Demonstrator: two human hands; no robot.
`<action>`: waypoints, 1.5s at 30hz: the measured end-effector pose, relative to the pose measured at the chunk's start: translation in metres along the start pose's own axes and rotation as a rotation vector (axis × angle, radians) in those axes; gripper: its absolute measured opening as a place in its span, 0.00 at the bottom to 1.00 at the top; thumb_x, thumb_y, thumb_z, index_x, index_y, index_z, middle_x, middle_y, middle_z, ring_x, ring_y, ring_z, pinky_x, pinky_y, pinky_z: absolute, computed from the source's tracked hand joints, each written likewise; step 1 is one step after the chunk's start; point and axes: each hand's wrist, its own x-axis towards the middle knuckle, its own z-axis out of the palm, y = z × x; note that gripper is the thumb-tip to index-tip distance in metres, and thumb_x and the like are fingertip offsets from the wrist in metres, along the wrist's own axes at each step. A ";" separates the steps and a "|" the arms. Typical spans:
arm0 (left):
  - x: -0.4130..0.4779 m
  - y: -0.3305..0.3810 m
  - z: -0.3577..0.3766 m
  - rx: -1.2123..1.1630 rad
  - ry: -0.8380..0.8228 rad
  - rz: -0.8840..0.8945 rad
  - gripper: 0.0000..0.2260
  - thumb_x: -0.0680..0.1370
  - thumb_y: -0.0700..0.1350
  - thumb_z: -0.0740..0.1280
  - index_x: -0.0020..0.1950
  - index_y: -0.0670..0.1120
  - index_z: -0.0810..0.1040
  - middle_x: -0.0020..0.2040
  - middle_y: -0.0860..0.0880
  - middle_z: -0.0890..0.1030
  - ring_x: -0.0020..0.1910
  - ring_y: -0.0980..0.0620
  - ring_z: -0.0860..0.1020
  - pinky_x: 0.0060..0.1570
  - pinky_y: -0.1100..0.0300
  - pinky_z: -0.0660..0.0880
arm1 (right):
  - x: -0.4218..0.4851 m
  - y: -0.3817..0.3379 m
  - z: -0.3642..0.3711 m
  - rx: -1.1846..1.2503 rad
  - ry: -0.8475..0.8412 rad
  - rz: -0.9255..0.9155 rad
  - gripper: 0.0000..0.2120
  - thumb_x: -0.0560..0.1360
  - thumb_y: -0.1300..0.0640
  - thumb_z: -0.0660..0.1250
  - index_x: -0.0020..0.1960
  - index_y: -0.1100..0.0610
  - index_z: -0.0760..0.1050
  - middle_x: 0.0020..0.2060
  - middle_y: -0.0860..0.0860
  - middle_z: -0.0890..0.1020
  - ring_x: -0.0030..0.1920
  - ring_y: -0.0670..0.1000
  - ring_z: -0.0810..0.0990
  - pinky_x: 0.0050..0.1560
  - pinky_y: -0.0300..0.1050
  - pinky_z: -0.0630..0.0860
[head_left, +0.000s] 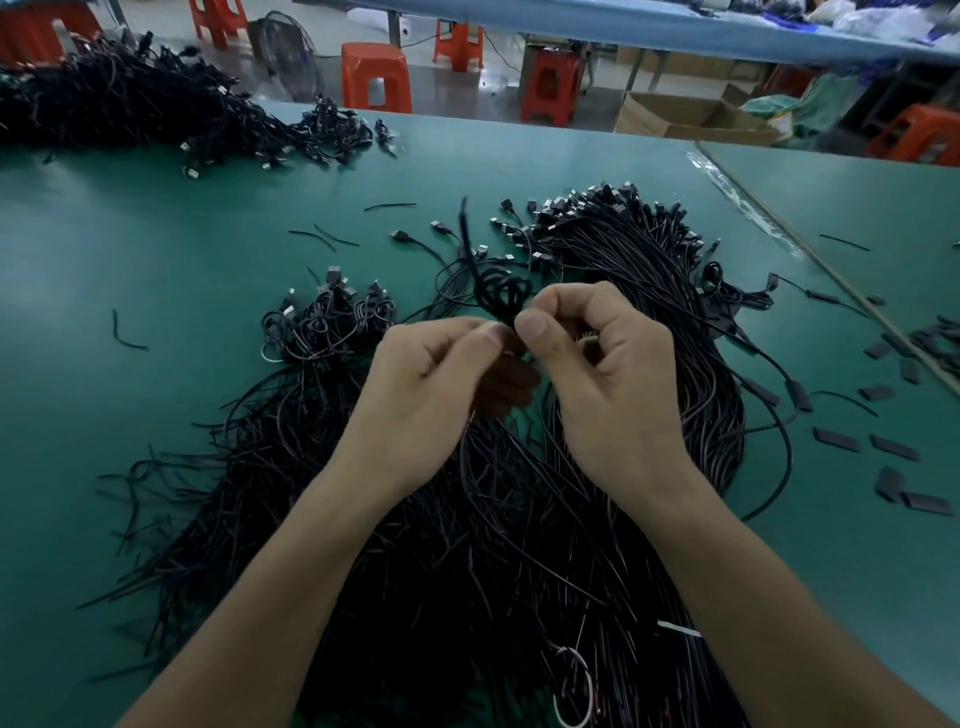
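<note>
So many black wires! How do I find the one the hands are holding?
Look at the green table, then the big heap of black cables in its middle. Above it, the left hand and right hand pinch one small looped cable between them. It alone is lifted off the table, one end poking up.
</note>
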 end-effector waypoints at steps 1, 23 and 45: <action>0.001 0.001 -0.001 -0.101 -0.017 -0.061 0.16 0.81 0.49 0.60 0.46 0.48 0.87 0.42 0.46 0.86 0.43 0.47 0.85 0.42 0.58 0.80 | -0.001 0.001 0.000 -0.021 -0.003 -0.013 0.05 0.78 0.58 0.69 0.45 0.49 0.77 0.42 0.48 0.78 0.41 0.41 0.75 0.43 0.31 0.71; 0.020 -0.020 -0.032 0.354 0.224 0.022 0.16 0.73 0.43 0.77 0.55 0.60 0.79 0.40 0.57 0.85 0.38 0.60 0.84 0.42 0.66 0.80 | -0.007 0.049 -0.016 -0.823 -0.404 0.353 0.13 0.80 0.41 0.61 0.55 0.49 0.74 0.45 0.44 0.78 0.45 0.46 0.78 0.46 0.47 0.78; 0.084 -0.090 -0.079 1.212 0.480 -0.361 0.14 0.76 0.38 0.67 0.60 0.48 0.77 0.55 0.43 0.77 0.49 0.37 0.78 0.41 0.48 0.69 | -0.008 0.057 -0.003 -1.166 -0.488 0.482 0.12 0.78 0.63 0.64 0.60 0.61 0.65 0.51 0.57 0.72 0.47 0.57 0.75 0.41 0.46 0.71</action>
